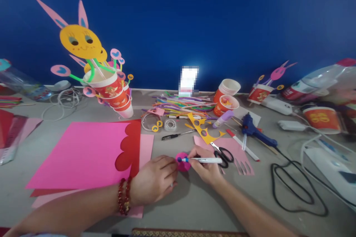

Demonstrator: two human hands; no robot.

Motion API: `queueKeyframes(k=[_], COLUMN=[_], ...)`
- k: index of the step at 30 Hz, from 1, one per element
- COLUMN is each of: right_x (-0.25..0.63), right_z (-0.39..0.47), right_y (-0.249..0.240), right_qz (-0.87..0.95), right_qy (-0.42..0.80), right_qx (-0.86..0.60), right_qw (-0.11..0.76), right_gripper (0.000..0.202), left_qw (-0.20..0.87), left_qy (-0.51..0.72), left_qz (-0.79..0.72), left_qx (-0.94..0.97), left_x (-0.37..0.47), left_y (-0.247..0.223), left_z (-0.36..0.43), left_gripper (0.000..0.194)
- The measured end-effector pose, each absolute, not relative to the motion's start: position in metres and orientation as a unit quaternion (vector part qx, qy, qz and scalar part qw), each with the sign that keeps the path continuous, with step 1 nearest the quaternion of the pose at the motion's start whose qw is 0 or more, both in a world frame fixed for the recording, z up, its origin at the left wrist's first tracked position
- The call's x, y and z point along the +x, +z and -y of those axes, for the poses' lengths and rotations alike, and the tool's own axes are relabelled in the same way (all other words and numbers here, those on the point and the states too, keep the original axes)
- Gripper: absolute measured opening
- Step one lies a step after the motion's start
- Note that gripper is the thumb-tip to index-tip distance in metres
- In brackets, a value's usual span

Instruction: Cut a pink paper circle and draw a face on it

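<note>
In the head view a small bright pink paper circle (183, 166) lies on the grey table, with dark blue marks on its upper part. My right hand (207, 166) is closed around a white marker (208, 160), whose blue tip points left and touches the circle's upper left. My left hand (155, 179), wearing red beads at the wrist, has its fingers bent together at the circle's left edge, holding it; its fingertips are partly hidden. Just right of my right hand are black-handled scissors (224, 155), beside a cut light pink sheet (236, 152).
Stacked pink and red sheets (83, 152) cover the left. Decorated paper cups (105, 85) stand behind them. Colourful sticks (183, 105), tape (170, 124), a pen (175, 136) and yellow scraps (204, 129) lie ahead. A blue glue gun (256, 131) and its cord are on the right.
</note>
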State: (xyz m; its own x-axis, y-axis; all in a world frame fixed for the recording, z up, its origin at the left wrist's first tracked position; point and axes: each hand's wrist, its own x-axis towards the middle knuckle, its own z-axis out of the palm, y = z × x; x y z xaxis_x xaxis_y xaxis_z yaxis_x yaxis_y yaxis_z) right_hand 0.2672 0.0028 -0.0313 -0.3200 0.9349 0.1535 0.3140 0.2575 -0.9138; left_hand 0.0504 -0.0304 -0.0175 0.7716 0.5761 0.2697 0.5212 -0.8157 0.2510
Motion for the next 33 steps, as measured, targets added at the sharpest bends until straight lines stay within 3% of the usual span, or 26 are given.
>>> queueKeyframes(k=[24,29,33], right_x=[0.266,0.271,0.275], right_z=[-0.003,0.0,0.01], right_y=[-0.033,-0.029,-0.017], right_qz=[0.736,0.728,0.739], right_qy=[0.388,0.377,0.348], right_qx=[-0.441,-0.44,-0.371], right_qw=[0.337,0.368,0.441], right_gripper=[0.014,0.013,0.007], left_qw=[0.092,0.104,0.113], left_qy=[0.125,0.156,0.219], left_qz=[-0.303,-0.308,-0.312], left_qx=[0.94,0.933,0.917], left_x=[0.05,0.05,0.05], left_y=[-0.016,-0.017,-0.012], left_z=[0.034,0.033,0.028], left_gripper=[0.024,0.021,0.017])
